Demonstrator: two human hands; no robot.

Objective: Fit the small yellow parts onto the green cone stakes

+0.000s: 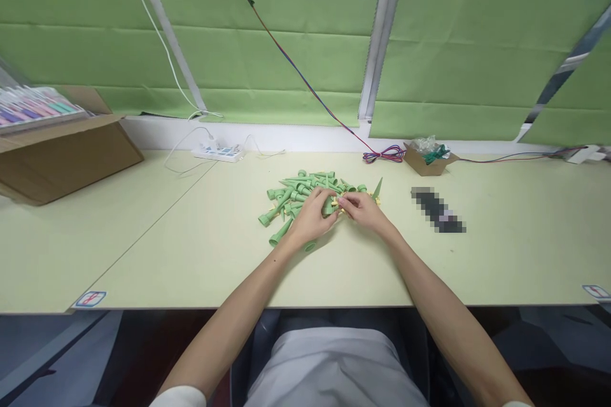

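Note:
My left hand (pixel 311 221) is closed around a green plastic watering spike (pixel 328 207) at the near side of a pile. Between the fingertips of my right hand (pixel 366 211) is a small yellow plastic valve (pixel 335 201), held against the green piece; whether it sits inside cannot be made out. Behind both hands lies a loose heap of green watering spikes (pixel 289 194), pointed at one end and wide at the other. More yellow bits show among them, close to my right hand. One green cap end (pixel 310 246) pokes out below my left wrist.
A cardboard box (pixel 71 156) with colourful pen-like items stands at the left. Along the back are a power strip (pixel 217 152), a coiled red-blue cable (pixel 384 154) and a small carton (pixel 426 162) with plastic bags. A dark pixelated object (pixel 436 208) lies to the right.

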